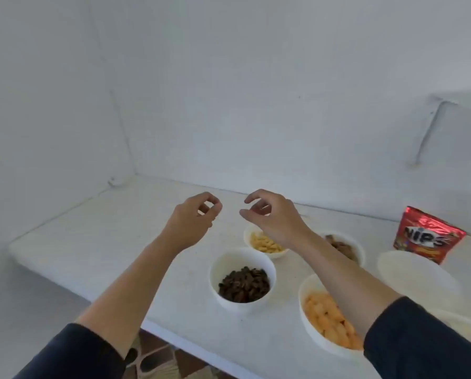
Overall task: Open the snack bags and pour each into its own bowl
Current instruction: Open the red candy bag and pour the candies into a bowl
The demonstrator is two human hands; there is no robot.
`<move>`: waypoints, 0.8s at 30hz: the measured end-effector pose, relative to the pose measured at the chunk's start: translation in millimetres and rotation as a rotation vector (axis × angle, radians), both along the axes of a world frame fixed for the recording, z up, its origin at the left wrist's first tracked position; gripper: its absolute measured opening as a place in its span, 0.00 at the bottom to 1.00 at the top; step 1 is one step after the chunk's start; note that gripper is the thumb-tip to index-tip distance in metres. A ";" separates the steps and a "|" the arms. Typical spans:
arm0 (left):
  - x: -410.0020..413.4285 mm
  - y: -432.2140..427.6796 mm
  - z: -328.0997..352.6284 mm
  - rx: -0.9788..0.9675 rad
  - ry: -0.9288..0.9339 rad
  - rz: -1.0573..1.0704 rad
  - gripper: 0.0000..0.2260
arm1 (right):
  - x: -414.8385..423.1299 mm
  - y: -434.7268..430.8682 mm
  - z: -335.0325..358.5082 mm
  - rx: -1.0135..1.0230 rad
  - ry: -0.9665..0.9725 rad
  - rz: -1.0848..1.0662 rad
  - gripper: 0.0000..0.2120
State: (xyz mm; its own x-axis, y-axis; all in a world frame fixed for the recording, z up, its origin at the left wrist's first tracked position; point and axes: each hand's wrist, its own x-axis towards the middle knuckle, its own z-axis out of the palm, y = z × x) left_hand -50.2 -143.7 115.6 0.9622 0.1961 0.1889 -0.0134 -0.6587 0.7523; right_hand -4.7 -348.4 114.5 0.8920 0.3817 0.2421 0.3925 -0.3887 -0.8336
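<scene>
Both hands hang in the air at the centre of the frame and hold nothing. The left hand (194, 218) has its thumb and forefinger curled until the tips touch or almost touch, a loose ring with nothing inside. The right hand (272, 217) is half curled too, but its thumb and fingers stay apart.

Below them, on the white table (92, 228), four bowls are already filled. The dark snack bowl (242, 279) is at lower centre, and the yellow snack bowl (265, 242) lies just behind it, partly under the right hand. The orange puff bowl (324, 315) is at lower right, under the right forearm, and the brown snack bowl (343, 246) is behind that arm.

At the right edge the red Nips bag (428, 236) stands upright and looks not yet opened, although its top is hard to read. Just in front of it is an empty white bowl (417, 277).

I judge that the task is between two bags. The next move calls for a reach to the right for the red bag, a tear at its top, and a pour into the empty bowl.
</scene>
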 end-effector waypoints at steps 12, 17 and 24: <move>166.8 -320.3 -2.2 0.039 -0.013 -0.503 0.05 | 82.4 -313.2 -2.1 -0.015 -0.073 -0.530 0.06; 211.1 -398.4 -42.6 0.124 -0.009 -0.535 0.05 | 105.3 -383.1 -36.2 -0.068 -0.024 -0.640 0.06; 249.4 -430.9 -91.3 0.175 0.038 -0.555 0.13 | 130.8 -404.5 -90.6 -0.119 0.050 -0.657 0.08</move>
